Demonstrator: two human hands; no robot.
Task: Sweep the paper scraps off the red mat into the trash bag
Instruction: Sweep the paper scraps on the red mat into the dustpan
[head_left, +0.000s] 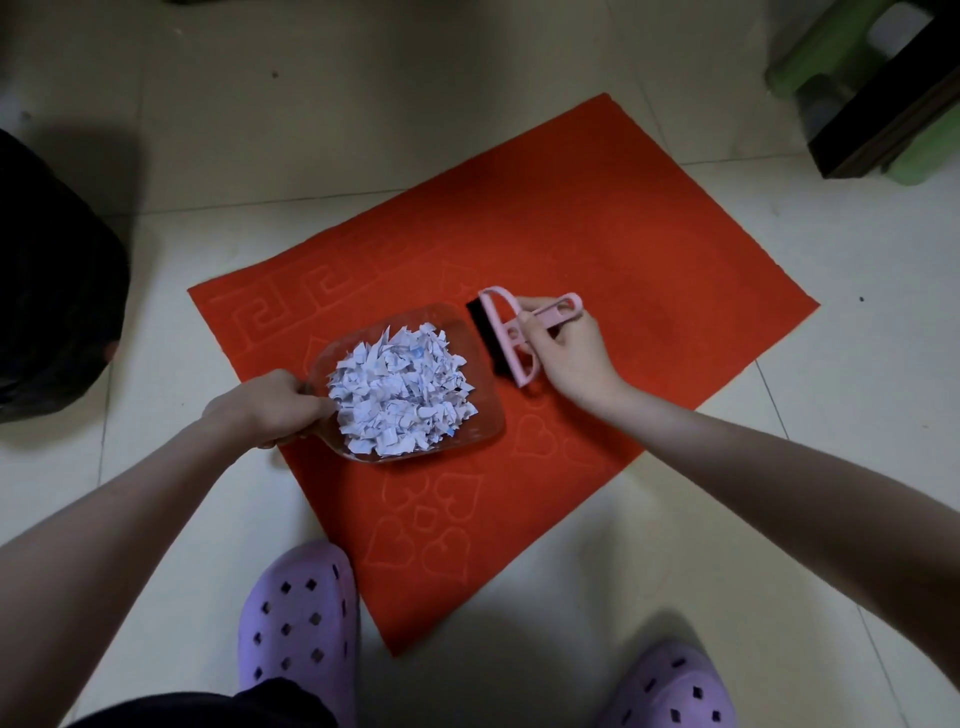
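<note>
Scraps of torn white paper (400, 389) lie heaped in the clear plastic dustpan (488, 415), just past my left hand's (270, 405) fingers (311, 402). These are clenched round the pan's handle, which I judge keeps it level so the heap stays put. My right hand (566, 358) grasps the pink plastic hand brush (511, 332) by its looped handle, with the black bristles just beside the pan's open edge, placed to nudge strays in. I see no loose scraps on the red felt mat (623, 249). The black trash bag (52, 291) sits well beyond my left knuckles. Tipping the pan there looks like the remaining step.
</note>
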